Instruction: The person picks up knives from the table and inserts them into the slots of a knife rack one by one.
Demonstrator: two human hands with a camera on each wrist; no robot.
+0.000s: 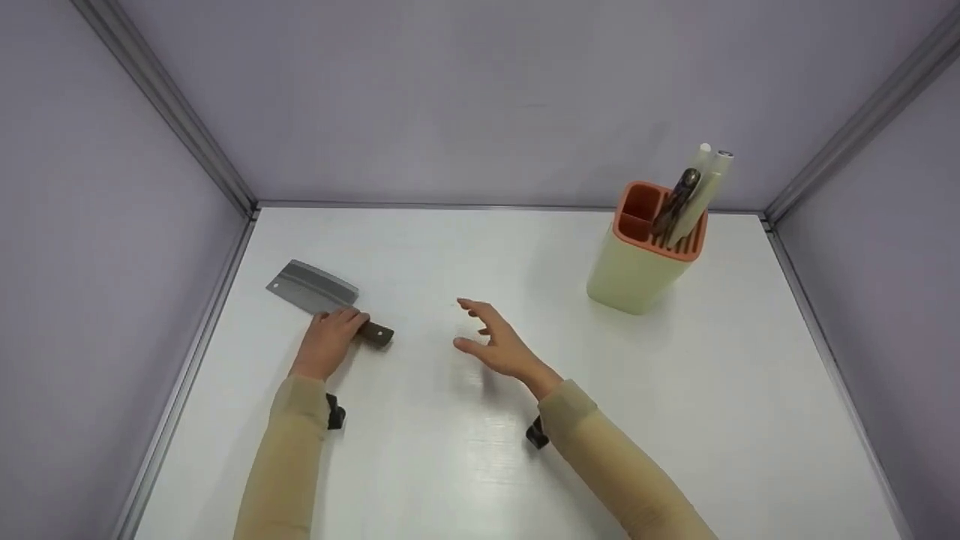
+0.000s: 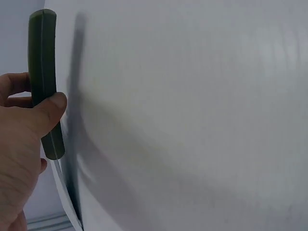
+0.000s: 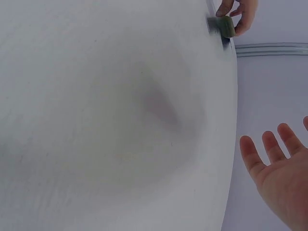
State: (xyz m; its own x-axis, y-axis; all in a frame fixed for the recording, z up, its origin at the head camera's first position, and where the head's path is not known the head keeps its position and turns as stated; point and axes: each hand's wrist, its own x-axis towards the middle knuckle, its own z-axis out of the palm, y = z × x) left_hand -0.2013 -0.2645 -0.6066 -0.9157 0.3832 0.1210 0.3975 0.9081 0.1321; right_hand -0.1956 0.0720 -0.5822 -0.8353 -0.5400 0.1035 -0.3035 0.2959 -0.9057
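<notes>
On the left of the white table is a cleaver (image 1: 311, 287) with a wide grey blade and a dark handle (image 2: 42, 57). My left hand (image 1: 328, 343) grips that handle near the blade, thumb on one side and fingers on the other in the left wrist view. The blade points to the far left, and the handle's end sticks out to the right of the hand. My right hand (image 1: 501, 345) hovers above the middle of the table with its fingers spread and nothing in them. It also shows in the right wrist view, where the left hand (image 3: 246, 17) appears at the top.
A pale green knife block (image 1: 634, 277) with an orange top stands at the back right. White-handled knives (image 1: 701, 196) and a dark-handled tool (image 1: 679, 199) stand in its slots. Grey-lilac walls (image 1: 480, 105) enclose the white table (image 1: 450, 450) at the back and both sides.
</notes>
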